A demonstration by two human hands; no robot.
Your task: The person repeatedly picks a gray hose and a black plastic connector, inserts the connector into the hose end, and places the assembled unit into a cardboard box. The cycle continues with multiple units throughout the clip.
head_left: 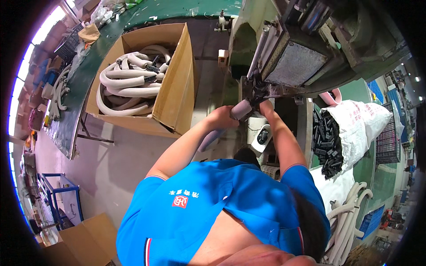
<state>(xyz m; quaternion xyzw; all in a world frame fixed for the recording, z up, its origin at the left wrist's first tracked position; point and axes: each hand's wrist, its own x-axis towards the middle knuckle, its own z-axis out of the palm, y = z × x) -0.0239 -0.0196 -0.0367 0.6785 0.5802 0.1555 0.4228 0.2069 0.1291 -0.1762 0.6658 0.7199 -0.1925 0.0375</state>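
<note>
Just below the head of a large machine (284, 66), my left hand (222, 118) is wrapped round a pale foam-covered tube (242, 109). One end of the tube points up at the machine's dark metal clamp-like part (254, 91). A shaded tube length (210, 140) shows below my left wrist, seemingly part of the same piece. My right hand (265, 107) reaches up on the other side of that metal part, close to the tube end. Its fingers are hidden, so what it touches cannot be made out.
A cardboard box (177, 102) holding several pale tubes (128, 80) with black fittings stands at left, near a green table (73, 106). To the right lie black plastic parts (326, 142), a white sack (355, 122) and more tubes (346, 221). A blue metal frame (60, 190) stands lower left.
</note>
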